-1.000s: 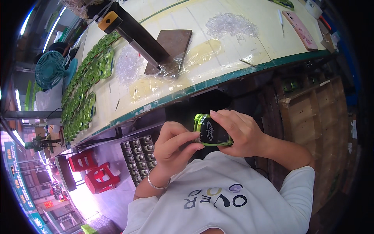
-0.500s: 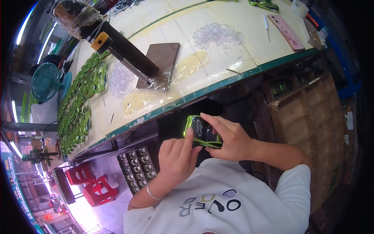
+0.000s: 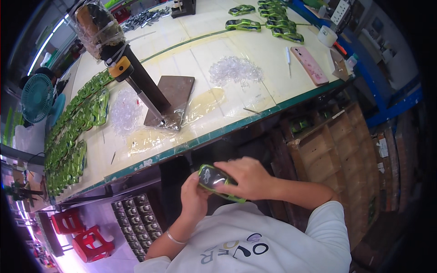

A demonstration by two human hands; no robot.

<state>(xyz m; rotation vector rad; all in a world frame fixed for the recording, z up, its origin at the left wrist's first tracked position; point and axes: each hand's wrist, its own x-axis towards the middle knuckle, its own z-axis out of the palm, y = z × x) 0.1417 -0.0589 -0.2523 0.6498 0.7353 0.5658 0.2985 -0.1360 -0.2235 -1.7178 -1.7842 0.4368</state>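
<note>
Below the surface edge, both hands, left hand and right hand, stay clamped on a green toy car, now lower; a tray holds dark parts.

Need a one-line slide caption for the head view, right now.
Both hands, left and right, hold a green toy car below the workbench edge.

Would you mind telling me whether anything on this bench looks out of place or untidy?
Little stands out. The clear plastic bits lie in a loose scattered heap mid-bench, and a second heap sits left of the press stand. A pink phone lies among the work. Both hands hold a green toy car shell below the bench edge.
</note>
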